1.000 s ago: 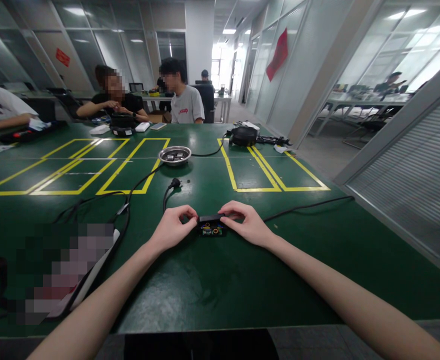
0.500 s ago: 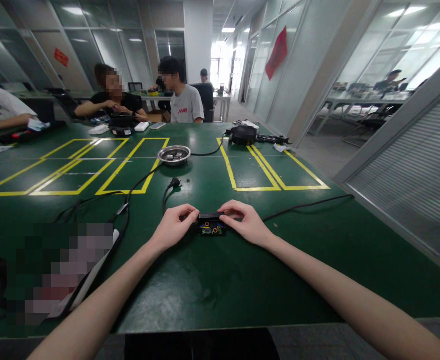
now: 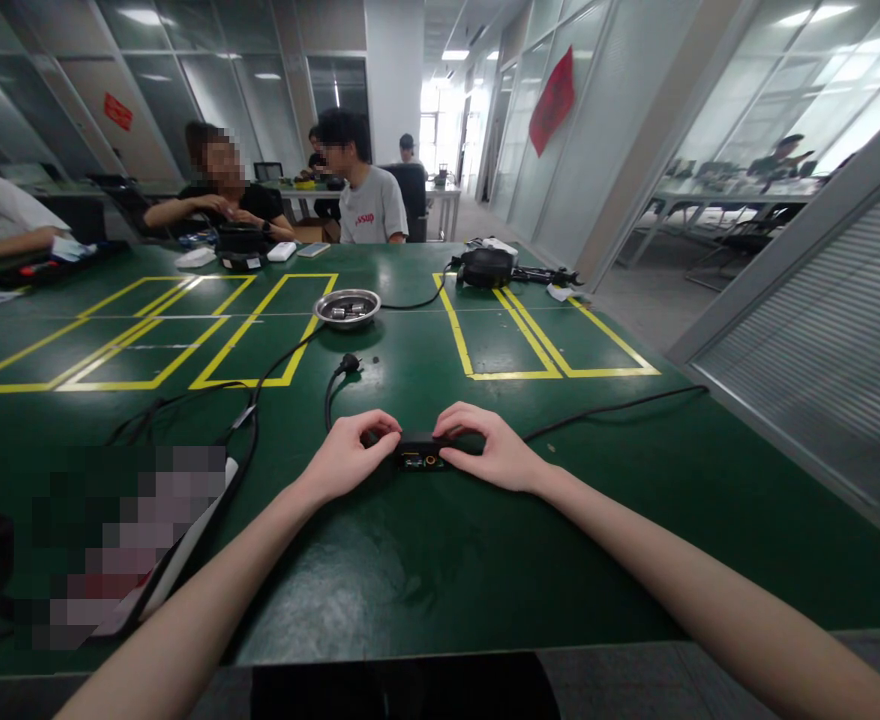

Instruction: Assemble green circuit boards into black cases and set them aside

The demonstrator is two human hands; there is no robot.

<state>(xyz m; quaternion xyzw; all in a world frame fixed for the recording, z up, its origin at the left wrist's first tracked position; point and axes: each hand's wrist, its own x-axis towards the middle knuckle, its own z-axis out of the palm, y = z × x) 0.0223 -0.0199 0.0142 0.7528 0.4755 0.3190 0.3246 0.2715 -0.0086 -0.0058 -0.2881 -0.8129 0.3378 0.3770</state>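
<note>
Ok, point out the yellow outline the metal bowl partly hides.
The outline immediately left of the metal bowl, whose rim crosses its right line; the others lie clear.

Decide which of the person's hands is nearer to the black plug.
Left. The left hand is just on the near side of the plug; the right hand is farther off, nearer the person and to the right.

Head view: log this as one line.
left hand: gripping left end of black rectangular cover; right hand: gripping right end; orange-ringed circuit parts: partly exposed beneath; round silver metal bowl: beyond hands
</note>
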